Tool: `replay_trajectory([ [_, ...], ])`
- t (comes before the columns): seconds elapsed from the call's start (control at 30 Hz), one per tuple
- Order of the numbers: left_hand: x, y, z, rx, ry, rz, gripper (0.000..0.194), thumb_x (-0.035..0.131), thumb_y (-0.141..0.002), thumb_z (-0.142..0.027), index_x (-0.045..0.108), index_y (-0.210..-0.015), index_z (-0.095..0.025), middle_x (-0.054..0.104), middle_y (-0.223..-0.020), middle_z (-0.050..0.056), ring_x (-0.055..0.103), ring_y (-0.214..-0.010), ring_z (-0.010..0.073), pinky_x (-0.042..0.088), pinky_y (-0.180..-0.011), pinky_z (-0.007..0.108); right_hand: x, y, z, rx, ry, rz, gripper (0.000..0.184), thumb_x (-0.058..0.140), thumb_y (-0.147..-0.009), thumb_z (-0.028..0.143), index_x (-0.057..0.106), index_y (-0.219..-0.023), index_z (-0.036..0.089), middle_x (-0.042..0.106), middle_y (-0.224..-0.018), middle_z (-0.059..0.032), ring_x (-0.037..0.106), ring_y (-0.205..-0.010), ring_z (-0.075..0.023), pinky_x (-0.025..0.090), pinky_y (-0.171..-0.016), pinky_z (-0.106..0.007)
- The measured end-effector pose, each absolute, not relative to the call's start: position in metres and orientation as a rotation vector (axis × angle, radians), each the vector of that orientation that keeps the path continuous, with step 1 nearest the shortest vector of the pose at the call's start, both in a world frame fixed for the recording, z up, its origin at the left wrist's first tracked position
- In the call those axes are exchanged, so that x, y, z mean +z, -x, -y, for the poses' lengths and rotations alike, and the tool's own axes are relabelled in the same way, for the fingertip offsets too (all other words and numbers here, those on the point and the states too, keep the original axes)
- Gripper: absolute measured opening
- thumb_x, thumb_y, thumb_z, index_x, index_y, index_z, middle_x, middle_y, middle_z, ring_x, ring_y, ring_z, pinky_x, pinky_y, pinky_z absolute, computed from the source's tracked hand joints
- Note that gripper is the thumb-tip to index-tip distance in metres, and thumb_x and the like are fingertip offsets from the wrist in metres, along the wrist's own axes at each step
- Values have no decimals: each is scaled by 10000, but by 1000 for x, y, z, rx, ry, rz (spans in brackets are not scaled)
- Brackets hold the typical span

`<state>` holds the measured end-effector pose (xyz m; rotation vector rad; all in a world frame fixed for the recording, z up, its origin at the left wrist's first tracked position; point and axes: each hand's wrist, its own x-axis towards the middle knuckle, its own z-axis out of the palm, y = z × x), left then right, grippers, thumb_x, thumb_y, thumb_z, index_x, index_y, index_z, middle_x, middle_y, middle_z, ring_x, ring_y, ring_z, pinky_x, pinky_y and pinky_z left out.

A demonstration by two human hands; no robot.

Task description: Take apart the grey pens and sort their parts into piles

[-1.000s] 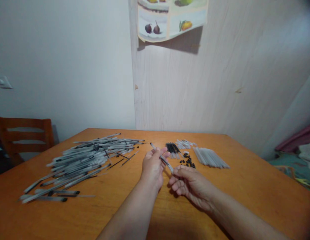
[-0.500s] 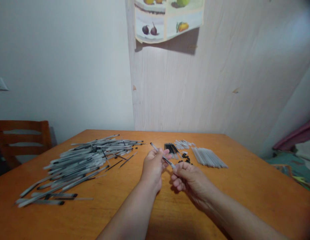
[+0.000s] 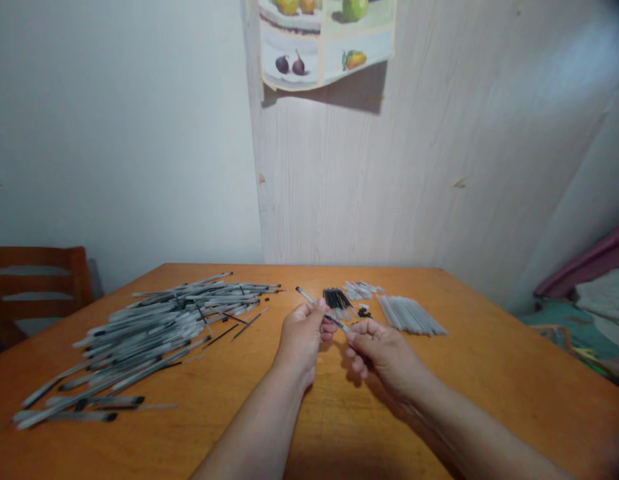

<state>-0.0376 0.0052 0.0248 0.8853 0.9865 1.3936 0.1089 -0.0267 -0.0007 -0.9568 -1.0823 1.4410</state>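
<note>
A slim pen [image 3: 305, 294] with a clear barrel and a dark end slants between my two hands above the table. My left hand [image 3: 300, 335] is closed around its middle, thumb on top. At the lower right end, my right hand [image 3: 382, 348] pinches the pen's whitish tip part between thumb and fingers. Just beyond my hands lie a bundle of black refills [image 3: 336, 298], some small black caps [image 3: 364, 312] and small clear pieces [image 3: 359, 289]. My fingers partly hide the pen's middle and its near end.
A large heap of pens [image 3: 154, 327] spreads over the left of the wooden table [image 3: 229, 440]. A row of clear pen barrels [image 3: 410, 316] lies right of the refills. A chair [image 3: 39, 277] stands at the far left, and a fruit picture [image 3: 329, 47] hangs on the wall.
The view has shifted slightly. Both hands keep their grip on the pen, and my right hand now covers more of the black caps.
</note>
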Motion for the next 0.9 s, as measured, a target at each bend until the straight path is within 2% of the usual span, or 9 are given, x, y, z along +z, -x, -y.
replay_trajectory([
  [0.3, 23, 34, -2, 1395, -848, -952, 329, 723, -826, -451, 622, -810, -137, 627, -618, 16, 582, -530, 86, 450, -521, 166, 0, -112, 27, 1415, 997, 1107, 334, 742, -810, 448, 536, -876, 193, 633, -644, 42, 507, -437, -60, 360, -416, -182],
  [0.47, 23, 32, 0, 1400, -815, -930, 326, 747, -811, -438, 619, -789, -139, 630, -620, 17, 588, -527, 81, 463, -526, 161, 7, -113, 28, 1395, 1054, 1133, 366, 759, -769, 477, 541, -857, 196, 618, -612, 51, 468, -414, -50, 325, -410, -181],
  [0.9, 22, 27, 4, 1434, -706, -897, 340, 776, -784, -444, 619, -800, -142, 645, -661, 20, 584, -532, 73, 493, -543, 168, 18, -115, 30, 1286, 1090, 1275, 389, 728, -769, 541, 544, -811, 201, 607, -620, 36, 479, -458, -71, 375, -458, -211],
])
